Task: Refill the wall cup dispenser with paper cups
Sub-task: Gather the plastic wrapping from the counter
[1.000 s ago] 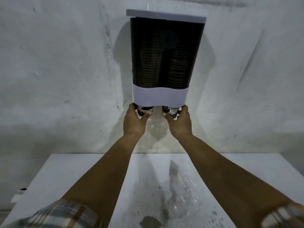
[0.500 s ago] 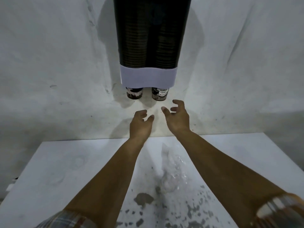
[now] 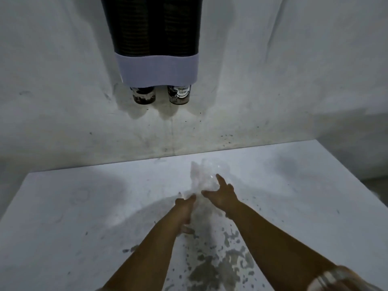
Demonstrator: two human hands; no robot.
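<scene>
A tall dark-tinted plastic wall cup dispenser with a smooth pale band at its base hangs on the rough, scuffed white wall. Ribbed stacks of cups show faintly through its two columns. Two printed paper cups poke bottom-down from its underside, side by side, well above the desk. Below, on the white, stained and chipped desk, lies a crumpled clear plastic wrapper, glossy and wrinkled. The left hand reaches into the wrapper's near end; whether its fingers grip it cannot be told. The right hand rests on the wrapper's right side with fingers spread and straight.
</scene>
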